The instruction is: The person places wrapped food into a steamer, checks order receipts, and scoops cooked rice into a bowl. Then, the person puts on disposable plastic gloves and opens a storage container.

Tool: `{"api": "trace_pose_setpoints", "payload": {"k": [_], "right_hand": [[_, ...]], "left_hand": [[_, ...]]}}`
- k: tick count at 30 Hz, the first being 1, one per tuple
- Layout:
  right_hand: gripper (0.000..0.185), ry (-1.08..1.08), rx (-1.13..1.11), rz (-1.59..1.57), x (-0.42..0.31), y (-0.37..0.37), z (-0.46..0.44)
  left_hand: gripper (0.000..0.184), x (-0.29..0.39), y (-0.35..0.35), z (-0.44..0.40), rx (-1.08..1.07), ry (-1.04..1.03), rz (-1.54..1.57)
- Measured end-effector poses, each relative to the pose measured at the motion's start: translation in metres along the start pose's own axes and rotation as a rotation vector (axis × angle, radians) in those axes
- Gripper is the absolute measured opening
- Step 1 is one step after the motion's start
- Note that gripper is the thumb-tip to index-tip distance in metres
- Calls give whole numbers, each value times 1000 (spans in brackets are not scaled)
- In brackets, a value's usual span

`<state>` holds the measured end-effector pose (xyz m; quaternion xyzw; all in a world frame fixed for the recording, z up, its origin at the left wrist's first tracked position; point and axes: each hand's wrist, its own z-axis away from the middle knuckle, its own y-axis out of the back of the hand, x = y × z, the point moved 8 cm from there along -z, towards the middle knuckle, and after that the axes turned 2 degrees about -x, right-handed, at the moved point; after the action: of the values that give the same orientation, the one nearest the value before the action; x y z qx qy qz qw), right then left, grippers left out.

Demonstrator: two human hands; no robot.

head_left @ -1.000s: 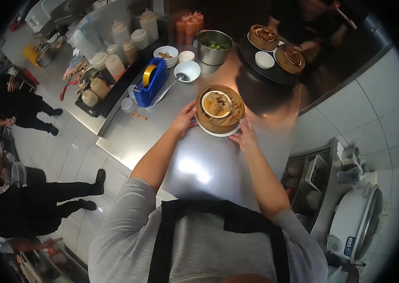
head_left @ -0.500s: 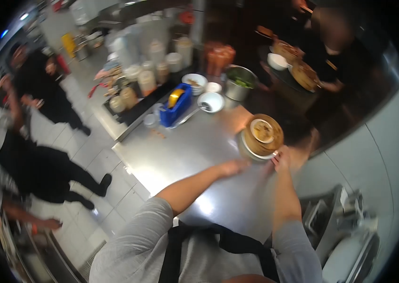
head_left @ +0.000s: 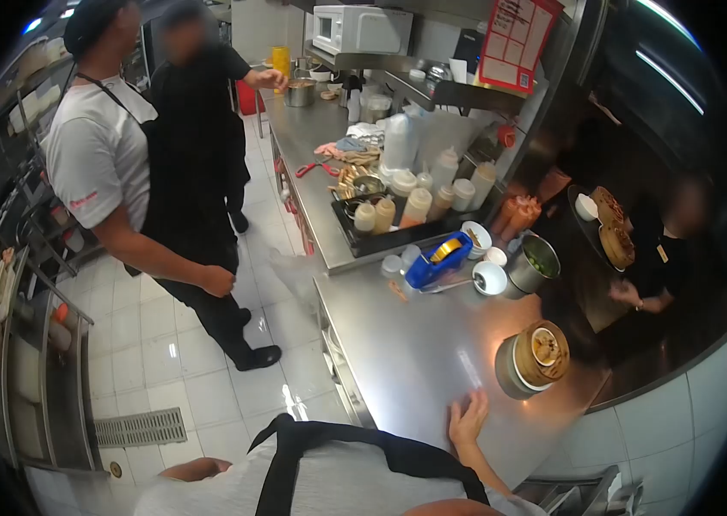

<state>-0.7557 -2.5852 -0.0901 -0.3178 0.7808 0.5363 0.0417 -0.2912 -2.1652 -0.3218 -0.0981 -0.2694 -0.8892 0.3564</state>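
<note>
My right hand [head_left: 468, 418] is over the near part of the steel counter [head_left: 381, 327], fingers apart and holding nothing. I cannot tell whether it touches the surface. Beyond it to the right stands a round bamboo steamer [head_left: 560, 371] with a small bowl [head_left: 545, 347] of food on it. The steamer sits on a wider pale round dish [head_left: 508, 371], apart from my hand. Low at the left, beside my apron, part of my left hand [head_left: 213, 465] shows; its fingers are unclear.
A blue tape dispenser [head_left: 434, 267], white bowls [head_left: 490, 279] and a metal pot [head_left: 535, 264] with greens line the counter's back. Several squeeze bottles [head_left: 416, 207] stand in a black tray. Two people stand left; another person [head_left: 669, 254] is beyond the pass opening.
My hands have drawn back from the bamboo steamer, which now stands on the counter untouched. The view has swung left, and the co-workers at left have changed position.
</note>
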Motion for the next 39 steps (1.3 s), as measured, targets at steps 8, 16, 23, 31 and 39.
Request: {"api": "trace_pose_setpoints", "payload": {"k": [8,16,23,31,39], "right_hand": [[38,103,-132,50,-81,-33,-4],[37,-5,-127,78,-73,-40,-4],[38,-60,-153,117,-70,-38,-9],[24,-140,-236,189,-67,-47,-52],[8,175,-48,-134,-225,29,-266]], "left_hand": [[54,91,225,-45,454,-458,-109],[41,313,481,146,815,-1122,177],[31,332,559,164,755,-1418,788],[16,290,634,110,1106,-1396,1138],[26,325,683,65,1123,-1409,1263]]}}
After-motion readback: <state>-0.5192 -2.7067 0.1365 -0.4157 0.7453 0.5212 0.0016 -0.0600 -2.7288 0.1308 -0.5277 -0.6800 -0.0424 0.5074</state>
